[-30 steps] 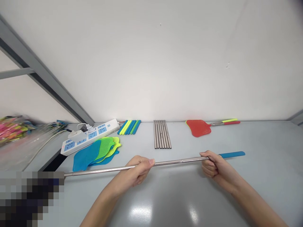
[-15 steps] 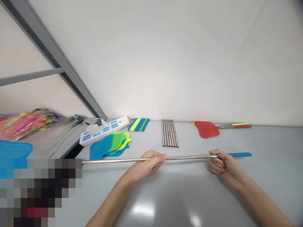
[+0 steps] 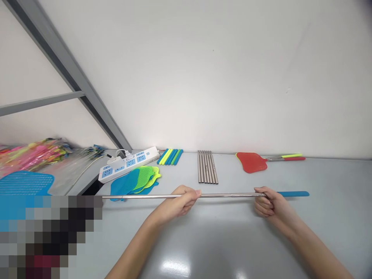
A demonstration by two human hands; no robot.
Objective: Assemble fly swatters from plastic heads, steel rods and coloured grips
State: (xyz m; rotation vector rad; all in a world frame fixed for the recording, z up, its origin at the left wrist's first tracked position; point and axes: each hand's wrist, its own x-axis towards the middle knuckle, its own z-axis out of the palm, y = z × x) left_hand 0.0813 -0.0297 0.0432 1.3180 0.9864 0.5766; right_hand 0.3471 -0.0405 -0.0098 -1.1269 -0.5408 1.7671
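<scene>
A long metal telescopic rod (image 3: 219, 195) lies level across the view above the table, gripped by both hands. My left hand (image 3: 181, 200) is closed around its middle, thumb along the top. My right hand (image 3: 269, 203) is wrapped around the rod's right end, beside a blue handle (image 3: 293, 193) that sticks out past the fist. At far left is a blue fly swatter head (image 3: 27, 181), in line with the rod; blurred blocks hide where they would meet.
Behind the rod lie several metal tubes (image 3: 207, 167), several coloured handle sleeves (image 3: 170, 157), a pile of swatter heads (image 3: 124, 182), and a white power strip (image 3: 129, 163). Back right are fly swatters, a red one (image 3: 252, 162) on top. Bagged bright items (image 3: 35, 153) sit left.
The blue swatter head at far left has shifted right, closer to my left hand. Both hands keep their grip on the rod. The camera view has tilted slightly.
</scene>
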